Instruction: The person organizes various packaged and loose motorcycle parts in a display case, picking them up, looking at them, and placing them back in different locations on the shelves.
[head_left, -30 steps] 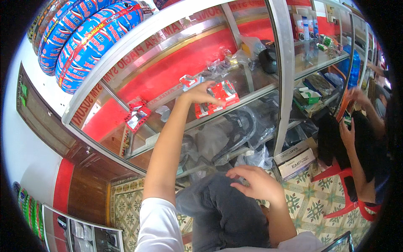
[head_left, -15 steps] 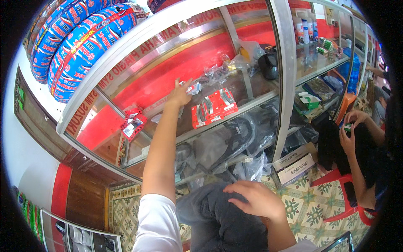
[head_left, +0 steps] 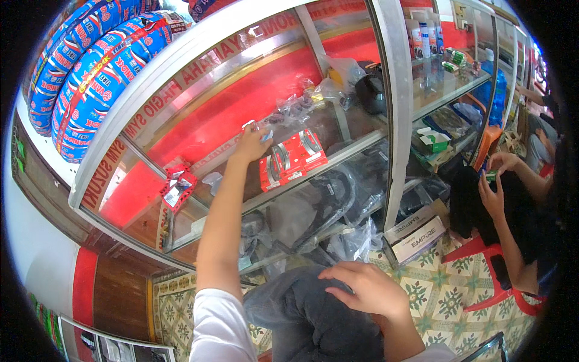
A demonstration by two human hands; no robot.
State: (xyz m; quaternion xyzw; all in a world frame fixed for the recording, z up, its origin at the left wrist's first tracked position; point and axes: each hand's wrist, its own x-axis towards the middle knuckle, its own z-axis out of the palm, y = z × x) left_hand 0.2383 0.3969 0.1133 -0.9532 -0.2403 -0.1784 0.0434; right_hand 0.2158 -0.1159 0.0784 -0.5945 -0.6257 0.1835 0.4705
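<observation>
My left hand (head_left: 253,143) reaches into the glass display case (head_left: 392,78), its fingers closed on a small red-and-white package (head_left: 248,125) with a light blue part. Just right of it, red boxes with curved metal parts (head_left: 294,160) lie along the shelf's front. Another red, spotted pack (head_left: 179,185) lies to the left, and clear plastic bags (head_left: 295,105) sit farther back. My right hand (head_left: 360,288) hovers by my grey-trousered knee (head_left: 283,314), fingers apart and holding nothing.
Blue-wrapped tyres (head_left: 99,84) are stacked above left. At the right, a co-worker's hands (head_left: 494,181) hold a small green item beside a red stool (head_left: 476,277). A long cardboard box (head_left: 416,238) stands on the tiled floor (head_left: 458,320); another low case (head_left: 108,342) is lower left.
My left hand has moved off the red boxes, back and left to the small package. My right hand is nearly unchanged. The co-worker's two hands have come together.
</observation>
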